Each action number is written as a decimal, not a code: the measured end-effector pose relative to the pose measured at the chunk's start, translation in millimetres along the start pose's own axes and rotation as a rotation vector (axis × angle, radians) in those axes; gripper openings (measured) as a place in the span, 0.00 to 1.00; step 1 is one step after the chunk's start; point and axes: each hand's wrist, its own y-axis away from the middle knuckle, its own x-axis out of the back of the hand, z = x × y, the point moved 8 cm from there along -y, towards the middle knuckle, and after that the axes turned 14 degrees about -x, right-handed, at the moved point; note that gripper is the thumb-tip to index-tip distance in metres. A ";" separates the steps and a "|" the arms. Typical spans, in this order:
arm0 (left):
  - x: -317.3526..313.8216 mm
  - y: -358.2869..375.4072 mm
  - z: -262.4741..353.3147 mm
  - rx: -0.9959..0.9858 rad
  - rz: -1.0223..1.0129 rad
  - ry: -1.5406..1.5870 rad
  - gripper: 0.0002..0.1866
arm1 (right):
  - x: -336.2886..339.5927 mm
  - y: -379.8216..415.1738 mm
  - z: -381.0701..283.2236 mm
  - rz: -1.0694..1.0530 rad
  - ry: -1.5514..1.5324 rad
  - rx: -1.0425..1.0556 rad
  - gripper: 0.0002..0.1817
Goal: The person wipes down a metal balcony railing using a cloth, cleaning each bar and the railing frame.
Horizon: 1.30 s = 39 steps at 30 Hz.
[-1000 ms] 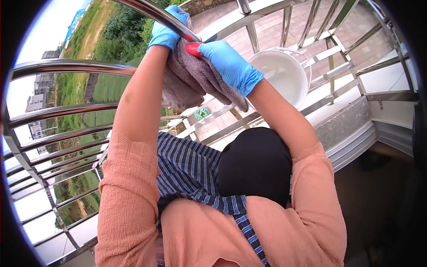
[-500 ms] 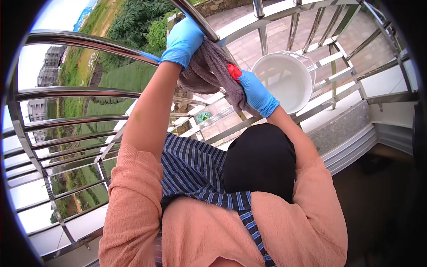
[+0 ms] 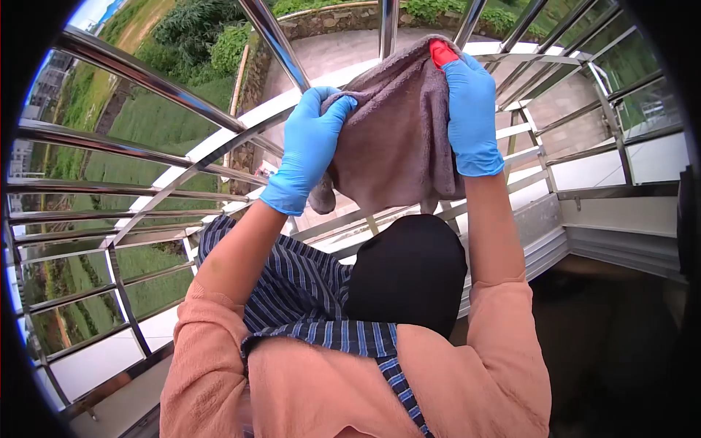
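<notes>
A greyish-purple cleaning cloth (image 3: 387, 150) hangs spread between my two blue-gloved hands, in front of the metal railing. My left hand (image 3: 307, 142) is closed on its upper left edge, thumb pressed against the fingers. The upper right corner is pinched in my right hand (image 3: 471, 109), held a little higher than the left. Something bright red (image 3: 442, 53) shows at the right fingertips, against the cloth. Folds droop at both sides, and the lower edge falls close above my black-covered knee (image 3: 409, 274).
Shiny metal railing bars (image 3: 139, 69) curve around the front and left. A white frame and slats lie beyond the cloth, over a paved ground (image 3: 328, 44). At the right are a ledge (image 3: 526, 226) and a dark floor area. Grass and bushes are outside.
Both hands have lifted the bunched cloth off the rail side and opened it out, the right hand rising. My view has turned, and the white bucket no longer shows.
</notes>
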 end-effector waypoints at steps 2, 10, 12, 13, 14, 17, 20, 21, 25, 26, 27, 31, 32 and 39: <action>-9.5 -2.0 -10.7 0.073 -0.009 0.091 0.15 | -21.5 -57.1 2.1 0.019 0.162 0.097 0.14; -95.1 -9.4 -41.0 0.247 -0.261 0.305 0.20 | -63.6 -182.9 57.3 0.004 1.433 0.176 0.26; -97.2 -15.3 -47.2 0.255 -0.307 0.165 0.20 | -64.9 -179.8 41.4 0.101 1.456 0.153 0.23; -98.4 -17.4 -50.8 0.199 -0.306 0.145 0.20 | -61.9 -170.6 33.4 0.194 1.542 0.045 0.13; -97.5 -16.4 -54.8 0.149 -0.302 0.121 0.21 | -61.0 -172.4 32.4 0.227 1.537 0.084 0.13; -79.4 -11.7 -47.9 0.147 -0.346 -0.085 0.21 | -64.4 -171.4 32.6 0.286 1.539 0.185 0.17; -59.4 -5.0 -37.3 0.024 -0.325 -0.298 0.21 | -70.3 -166.5 26.4 0.288 1.511 0.206 0.18; -56.0 -2.4 -36.9 0.003 -0.332 -0.338 0.20 | -67.6 -162.3 23.4 0.337 1.436 0.228 0.20; -40.2 5.9 -28.2 0.049 -0.367 -0.403 0.19 | -57.4 -136.0 11.6 0.434 1.417 0.263 0.18; -35.1 9.3 -25.1 0.074 -0.367 -0.393 0.19 | -58.1 -121.6 2.5 0.475 1.386 0.358 0.15; -30.1 13.9 -24.2 0.101 -0.367 -0.383 0.19 | -59.0 -101.4 -5.3 0.514 1.351 0.452 0.12; -2.8 38.5 -50.1 0.148 -0.239 -0.261 0.16 | -47.1 -45.3 0.7 0.525 1.259 0.658 0.10; 3.7 41.0 -52.1 0.147 -0.206 -0.184 0.16 | -43.4 -36.6 5.2 0.508 1.268 0.655 0.10; -6.9 20.3 -22.6 0.189 -0.260 0.072 0.16 | 77.9 -62.4 20.1 0.432 0.533 0.133 0.18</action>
